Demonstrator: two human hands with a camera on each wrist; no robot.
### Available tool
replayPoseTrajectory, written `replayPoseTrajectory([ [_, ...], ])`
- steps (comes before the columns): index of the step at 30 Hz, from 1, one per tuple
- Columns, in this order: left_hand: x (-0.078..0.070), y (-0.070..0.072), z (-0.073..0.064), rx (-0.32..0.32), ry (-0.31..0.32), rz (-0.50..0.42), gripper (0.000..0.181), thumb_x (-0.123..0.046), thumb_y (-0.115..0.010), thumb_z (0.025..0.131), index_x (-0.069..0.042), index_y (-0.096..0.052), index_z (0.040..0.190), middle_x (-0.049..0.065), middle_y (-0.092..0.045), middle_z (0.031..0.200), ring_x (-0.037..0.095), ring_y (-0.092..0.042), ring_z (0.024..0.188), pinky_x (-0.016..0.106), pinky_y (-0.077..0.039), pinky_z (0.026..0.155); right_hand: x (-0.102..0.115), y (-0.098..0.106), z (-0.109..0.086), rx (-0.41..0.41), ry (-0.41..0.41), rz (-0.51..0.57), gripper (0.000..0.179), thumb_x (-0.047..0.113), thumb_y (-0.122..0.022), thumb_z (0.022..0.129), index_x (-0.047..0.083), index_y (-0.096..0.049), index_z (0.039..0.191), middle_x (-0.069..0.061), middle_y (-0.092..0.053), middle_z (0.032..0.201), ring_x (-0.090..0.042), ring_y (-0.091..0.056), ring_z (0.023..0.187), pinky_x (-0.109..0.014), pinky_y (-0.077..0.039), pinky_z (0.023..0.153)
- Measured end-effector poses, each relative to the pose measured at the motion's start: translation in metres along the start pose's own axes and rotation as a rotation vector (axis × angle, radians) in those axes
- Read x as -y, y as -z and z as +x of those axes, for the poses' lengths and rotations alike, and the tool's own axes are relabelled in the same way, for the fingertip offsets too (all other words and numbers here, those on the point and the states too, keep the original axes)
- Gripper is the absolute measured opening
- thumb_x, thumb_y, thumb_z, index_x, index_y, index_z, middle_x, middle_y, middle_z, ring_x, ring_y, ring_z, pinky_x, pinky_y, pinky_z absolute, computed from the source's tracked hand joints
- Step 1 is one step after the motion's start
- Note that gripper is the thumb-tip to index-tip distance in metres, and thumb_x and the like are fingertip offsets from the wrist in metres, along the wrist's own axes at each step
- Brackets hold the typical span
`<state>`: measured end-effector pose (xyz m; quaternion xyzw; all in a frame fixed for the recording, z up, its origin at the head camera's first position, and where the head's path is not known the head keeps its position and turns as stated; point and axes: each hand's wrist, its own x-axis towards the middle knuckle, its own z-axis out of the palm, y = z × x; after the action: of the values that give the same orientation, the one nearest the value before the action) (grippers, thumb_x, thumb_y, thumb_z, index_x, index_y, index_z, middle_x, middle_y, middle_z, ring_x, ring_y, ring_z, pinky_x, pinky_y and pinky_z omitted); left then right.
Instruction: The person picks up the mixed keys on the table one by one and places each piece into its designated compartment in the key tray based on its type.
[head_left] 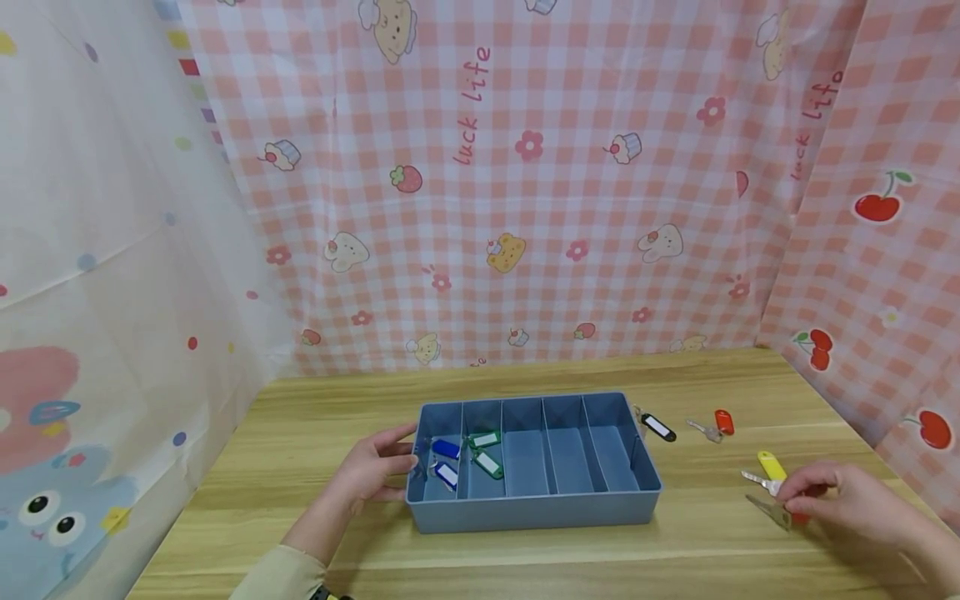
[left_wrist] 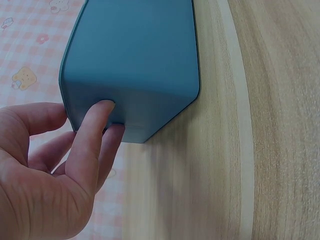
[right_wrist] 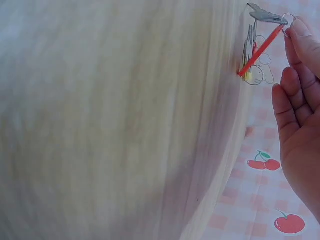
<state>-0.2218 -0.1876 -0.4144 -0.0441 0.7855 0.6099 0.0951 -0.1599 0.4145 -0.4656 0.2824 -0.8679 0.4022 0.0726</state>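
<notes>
A blue-grey divided tray point(head_left: 532, 510) stands on the table. Its leftmost compartment has two blue key tags point(head_left: 446, 475); the one beside it has two green key tags point(head_left: 487, 463). At the tray's left end, my left hand point(head_left: 372, 468) grips the end wall, digits at the rim and fingertips against the outside point(left_wrist: 90, 145). My right hand point(head_left: 847, 500) pinches the ring of a key point(head_left: 772, 510) with a red tag point(right_wrist: 262, 50), held above the table at the right. Close by lies a key with a yellow tag point(head_left: 771, 465).
Right of the tray lie a black key tag point(head_left: 658, 427), its key partly hidden by the tray, and a key with another red tag point(head_left: 723, 422). Patterned cloth point(head_left: 525, 200) hangs behind the wooden table point(head_left: 330, 433) and along both sides.
</notes>
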Motion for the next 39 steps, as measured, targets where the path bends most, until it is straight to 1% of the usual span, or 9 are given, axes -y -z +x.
replayPoseTrajectory([
  [5, 0.001, 0.000, 0.000, -0.001, 0.002, -0.008, 0.056, 0.006, -0.064, 0.090, -0.005, -0.051, 0.144, 0.029, -0.055, 0.131, 0.037, -0.063, 0.104, 0.052, -0.059, 0.068, 0.004, -0.001, 0.002, -0.065, -0.098, -0.068, 0.023, -0.009, -0.073, 0.081, 0.014, -0.072, 0.084, 0.010, -0.064, 0.071, -0.001, -0.054, 0.071, -0.017, -0.041, 0.057],
  [8, 0.001, 0.000, 0.000, 0.001, 0.001, -0.005, 0.056, 0.006, -0.064, 0.090, -0.005, -0.051, 0.144, 0.030, -0.055, 0.132, 0.037, -0.063, 0.104, 0.052, -0.059, 0.068, 0.006, -0.002, 0.004, -0.101, -0.118, -0.096, 0.022, -0.007, -0.075, 0.081, 0.015, -0.073, 0.082, 0.010, -0.065, 0.074, 0.000, -0.054, 0.073, -0.015, -0.043, 0.059],
  [13, 0.001, 0.000, 0.000, 0.005, -0.004, -0.004, 0.056, 0.005, -0.064, 0.090, -0.005, -0.051, 0.144, 0.030, -0.055, 0.132, 0.036, -0.064, 0.102, 0.052, -0.059, 0.068, 0.010, -0.004, 0.009, -0.118, -0.161, -0.110, 0.019, -0.004, -0.074, 0.083, 0.015, -0.073, 0.082, 0.010, -0.064, 0.076, 0.000, -0.055, 0.073, -0.014, -0.043, 0.060],
  [17, 0.001, 0.000, 0.000, 0.006, -0.004, -0.010, 0.057, 0.006, -0.064, 0.090, -0.004, -0.051, 0.144, 0.029, -0.056, 0.131, 0.035, -0.065, 0.100, 0.051, -0.059, 0.068, 0.014, -0.005, 0.015, -0.128, -0.145, -0.104, 0.018, -0.005, -0.075, 0.082, 0.013, -0.073, 0.083, 0.007, -0.065, 0.078, -0.001, -0.055, 0.075, -0.014, -0.043, 0.063],
  [20, 0.000, 0.000, 0.000, 0.001, 0.002, -0.009, 0.056, 0.006, -0.065, 0.089, -0.005, -0.052, 0.143, 0.029, -0.056, 0.130, 0.034, -0.065, 0.099, 0.051, -0.060, 0.067, 0.017, -0.005, 0.019, -0.129, -0.146, -0.096, 0.016, -0.003, -0.075, 0.083, 0.013, -0.073, 0.085, 0.004, -0.067, 0.079, -0.001, -0.056, 0.076, -0.015, -0.044, 0.063],
  [25, -0.001, 0.000, -0.001, -0.006, 0.008, -0.009, 0.055, 0.005, -0.065, 0.089, -0.005, -0.053, 0.142, 0.028, -0.056, 0.130, 0.033, -0.065, 0.099, 0.049, -0.060, 0.066, 0.024, -0.008, 0.028, -0.116, -0.207, -0.048, 0.009, 0.001, -0.073, 0.087, 0.010, -0.074, 0.089, 0.002, -0.067, 0.082, -0.003, -0.055, 0.076, -0.022, -0.047, 0.057],
  [28, -0.001, -0.001, -0.001, -0.009, 0.010, -0.013, 0.055, 0.005, -0.065, 0.089, -0.005, -0.053, 0.142, 0.028, -0.057, 0.130, 0.033, -0.065, 0.099, 0.049, -0.060, 0.066, 0.028, -0.012, 0.033, -0.132, -0.235, -0.055, 0.006, 0.003, -0.073, 0.088, 0.008, -0.074, 0.090, 0.005, -0.067, 0.085, -0.002, -0.055, 0.078, -0.022, -0.048, 0.057],
  [32, 0.000, -0.001, 0.000, -0.009, 0.006, -0.020, 0.055, 0.006, -0.065, 0.089, -0.005, -0.053, 0.142, 0.028, -0.057, 0.129, 0.034, -0.065, 0.099, 0.050, -0.060, 0.065, 0.035, -0.017, 0.040, -0.149, -0.272, -0.087, 0.003, 0.009, -0.074, 0.089, 0.010, -0.074, 0.091, 0.007, -0.066, 0.087, -0.001, -0.055, 0.080, -0.021, -0.046, 0.060],
  [39, -0.001, -0.001, -0.001, -0.014, 0.014, -0.006, 0.055, 0.006, -0.065, 0.089, -0.006, -0.054, 0.142, 0.028, -0.057, 0.129, 0.034, -0.065, 0.099, 0.049, -0.060, 0.064, 0.046, -0.022, 0.058, -0.127, -0.231, -0.069, 0.003, 0.011, -0.074, 0.090, 0.011, -0.073, 0.093, 0.006, -0.068, 0.091, -0.004, -0.056, 0.079, -0.023, -0.048, 0.061],
])
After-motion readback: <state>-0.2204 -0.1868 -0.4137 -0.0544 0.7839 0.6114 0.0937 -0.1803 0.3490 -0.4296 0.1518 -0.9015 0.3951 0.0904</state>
